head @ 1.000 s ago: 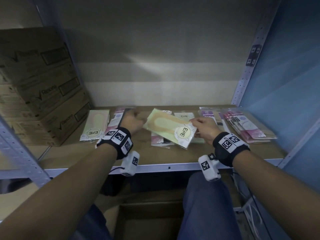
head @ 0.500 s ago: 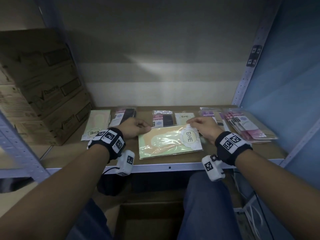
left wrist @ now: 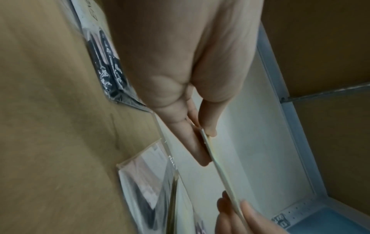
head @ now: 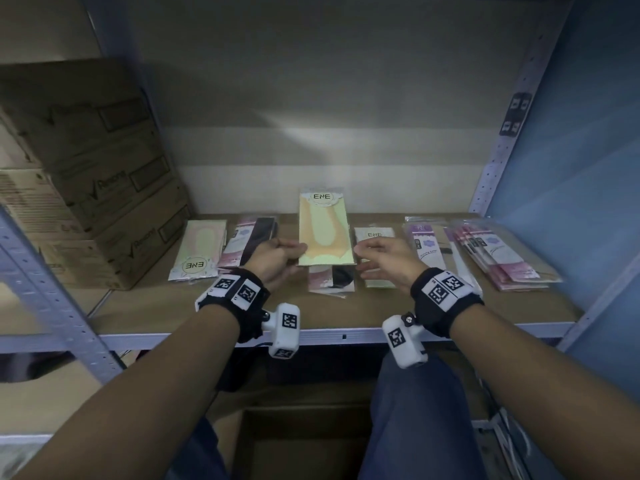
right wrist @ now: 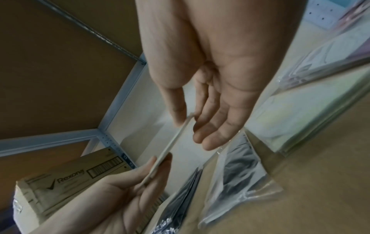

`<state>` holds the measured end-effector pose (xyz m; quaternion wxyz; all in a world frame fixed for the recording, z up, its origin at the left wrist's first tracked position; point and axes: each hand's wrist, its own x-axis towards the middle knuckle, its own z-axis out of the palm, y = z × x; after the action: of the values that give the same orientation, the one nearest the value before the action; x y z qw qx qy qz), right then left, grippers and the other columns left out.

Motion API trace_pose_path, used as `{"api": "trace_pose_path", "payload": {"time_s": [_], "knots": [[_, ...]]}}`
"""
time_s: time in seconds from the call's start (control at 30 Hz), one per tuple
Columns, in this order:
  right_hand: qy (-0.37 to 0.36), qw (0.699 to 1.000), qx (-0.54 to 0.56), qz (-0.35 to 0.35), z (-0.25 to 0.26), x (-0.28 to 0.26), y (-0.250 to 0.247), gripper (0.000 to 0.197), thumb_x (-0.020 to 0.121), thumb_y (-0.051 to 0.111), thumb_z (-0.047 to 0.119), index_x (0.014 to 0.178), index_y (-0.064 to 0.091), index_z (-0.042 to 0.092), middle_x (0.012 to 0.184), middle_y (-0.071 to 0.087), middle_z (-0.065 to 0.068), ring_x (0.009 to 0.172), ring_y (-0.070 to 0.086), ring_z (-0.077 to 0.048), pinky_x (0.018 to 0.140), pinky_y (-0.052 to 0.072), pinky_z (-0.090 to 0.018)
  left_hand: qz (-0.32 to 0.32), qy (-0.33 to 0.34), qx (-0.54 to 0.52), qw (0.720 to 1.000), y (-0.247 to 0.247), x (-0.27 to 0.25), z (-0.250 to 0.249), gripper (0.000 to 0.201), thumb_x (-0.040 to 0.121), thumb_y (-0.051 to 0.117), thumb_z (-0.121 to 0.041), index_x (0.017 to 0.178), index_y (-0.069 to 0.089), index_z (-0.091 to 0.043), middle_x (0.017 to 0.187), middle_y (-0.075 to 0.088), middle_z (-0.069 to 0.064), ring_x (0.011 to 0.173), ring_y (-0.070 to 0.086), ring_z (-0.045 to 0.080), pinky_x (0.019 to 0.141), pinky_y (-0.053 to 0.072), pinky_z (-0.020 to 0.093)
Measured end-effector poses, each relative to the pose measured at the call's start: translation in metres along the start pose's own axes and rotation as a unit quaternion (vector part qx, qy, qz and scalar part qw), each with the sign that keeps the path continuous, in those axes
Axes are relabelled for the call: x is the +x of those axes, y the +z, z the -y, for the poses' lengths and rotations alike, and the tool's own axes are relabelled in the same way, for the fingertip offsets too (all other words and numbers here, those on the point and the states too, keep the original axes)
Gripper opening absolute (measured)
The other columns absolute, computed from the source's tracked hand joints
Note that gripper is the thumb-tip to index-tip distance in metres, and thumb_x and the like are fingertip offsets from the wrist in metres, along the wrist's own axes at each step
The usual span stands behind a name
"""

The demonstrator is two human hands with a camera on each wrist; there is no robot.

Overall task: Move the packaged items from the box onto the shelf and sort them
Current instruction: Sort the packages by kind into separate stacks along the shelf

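A yellow-and-peach ENE packet (head: 323,230) stands upright above the middle of the shelf (head: 207,313), label at the top. My left hand (head: 292,252) pinches its lower left corner between thumb and fingers. My right hand (head: 360,259) holds the lower right corner lightly between thumb and fingertips. In the left wrist view the packet's thin edge (left wrist: 224,177) runs from my left hand (left wrist: 206,142) down to the right fingertips (left wrist: 246,207). The right wrist view shows the same edge (right wrist: 170,147) between my right hand (right wrist: 190,125) and the left fingers (right wrist: 160,166).
Other packets lie in a row on the shelf: a pale ENE one (head: 201,247) at left, pink-and-black ones (head: 249,240), a small ENE one (head: 375,237), a pile (head: 495,254) at right. Stacked Rexona cartons (head: 86,174) fill the left. An open box (head: 304,445) sits below.
The ENE packet lay sideways near the shelf's front half a second ago. Both hands have turned it upright and raised it toward the back, label now on top.
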<state>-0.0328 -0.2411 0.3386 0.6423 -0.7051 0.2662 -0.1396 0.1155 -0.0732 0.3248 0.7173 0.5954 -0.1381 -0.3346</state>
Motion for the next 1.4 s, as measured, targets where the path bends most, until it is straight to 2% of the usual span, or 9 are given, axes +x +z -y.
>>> {"api": "trace_pose_path", "payload": {"time_s": [0.2,0.3,0.4,0.57,0.73,0.83,1.0,1.2,1.4], "knots": [[0.032,0.995,0.087,-0.026,-0.005,0.003,0.013,0.045,0.08,0.066,-0.008,0.122,0.05,-0.007,0.118,0.06,-0.023,0.081,0.065,-0.025,0.063,0.06,-0.028,-0.012,0.003,-0.022,1.0,0.016,0.004,0.017,0.015,0.087,0.059,0.007,0.089,0.049,-0.005,0.1,0.063,0.017,0.089,0.065,0.025,0.072,0.06,0.031],[0.036,0.994,0.097,-0.039,-0.007,0.004,0.008,0.043,0.078,0.066,-0.01,0.119,0.052,-0.008,0.119,0.059,-0.023,0.086,0.065,-0.029,0.063,0.06,-0.029,-0.024,0.019,-0.005,1.0,0.022,0.006,0.02,0.017,0.085,0.063,0.007,0.088,0.05,-0.004,0.099,0.063,0.017,0.084,0.066,0.025,0.057,0.059,0.028],[0.04,0.993,0.098,-0.05,-0.011,0.006,0.0,0.039,0.079,0.066,-0.011,0.115,0.052,-0.007,0.118,0.059,-0.023,0.085,0.065,-0.028,0.067,0.06,-0.031,-0.028,0.037,0.042,0.998,0.03,0.006,0.019,0.022,0.081,0.069,0.002,0.097,0.055,0.0,0.098,0.064,0.016,0.081,0.067,0.023,0.057,0.058,0.024],[0.016,0.991,0.014,-0.135,-0.02,0.013,-0.021,0.044,0.078,0.071,-0.004,0.118,0.055,-0.002,0.113,0.061,-0.019,0.085,0.064,-0.026,0.067,0.06,-0.03,0.009,0.062,0.201,0.978,0.049,0.013,0.024,0.048,0.074,0.077,0.0,0.117,0.057,0.002,0.1,0.066,0.013,0.091,0.066,0.027,0.081,0.059,0.037],[-0.018,0.969,-0.142,-0.203,-0.03,0.016,-0.041,0.028,0.079,0.073,0.009,0.105,0.064,0.008,0.089,0.063,-0.005,0.09,0.064,-0.025,0.084,0.054,-0.036,-0.002,0.122,0.372,0.92,0.079,0.023,0.037,0.048,0.075,0.078,-0.012,0.118,0.056,-0.008,0.091,0.065,0.002,0.089,0.065,0.02,0.086,0.053,0.036],[-0.035,0.946,-0.249,-0.204,-0.037,0.014,-0.048,0.024,0.085,0.067,0.015,0.107,0.066,0.006,0.1,0.067,-0.007,0.098,0.062,-0.022,0.084,0.047,-0.026,0.004,0.165,0.457,0.874,0.093,0.025,0.046,0.039,0.081,0.072,-0.019,0.117,0.059,-0.01,0.096,0.063,0.004,0.087,0.059,0.016,0.079,0.049,0.026],[-0.056,0.915,-0.352,-0.191,-0.05,0.01,-0.056,0.026,0.09,0.059,0.016,0.112,0.066,0.004,0.11,0.068,-0.01,0.101,0.063,-0.023,0.084,0.044,-0.024,0.019,0.199,0.544,0.815,0.104,0.027,0.06,0.034,0.086,0.067,-0.023,0.117,0.062,-0.009,0.108,0.063,0.011,0.094,0.058,0.021,0.082,0.045,0.024],[-0.061,0.888,-0.427,-0.161,-0.059,0.01,-0.06,0.022,0.09,0.058,0.012,0.106,0.069,0.003,0.106,0.068,-0.013,0.098,0.063,-0.026,0.085,0.049,-0.03,0.047,0.193,0.622,0.757,0.104,0.026,0.071,0.036,0.086,0.064,-0.028,0.119,0.063,-0.014,0.12,0.06,0.01,0.113,0.055,0.027,0.099,0.045,0.04],[-0.071,0.875,-0.451,-0.161,-0.056,0.011,-0.06,0.023,0.088,0.057,0.011,0.107,0.068,0.002,0.108,0.065,-0.015,0.1,0.06,-0.027,0.085,0.047,-0.029,0.058,0.198,0.617,0.759,0.1,0.025,0.064,0.039,0.085,0.064,-0.029,0.12,0.061,-0.012,0.121,0.057,0.009,0.113,0.054,0.026,0.099,0.045,0.04]]}}
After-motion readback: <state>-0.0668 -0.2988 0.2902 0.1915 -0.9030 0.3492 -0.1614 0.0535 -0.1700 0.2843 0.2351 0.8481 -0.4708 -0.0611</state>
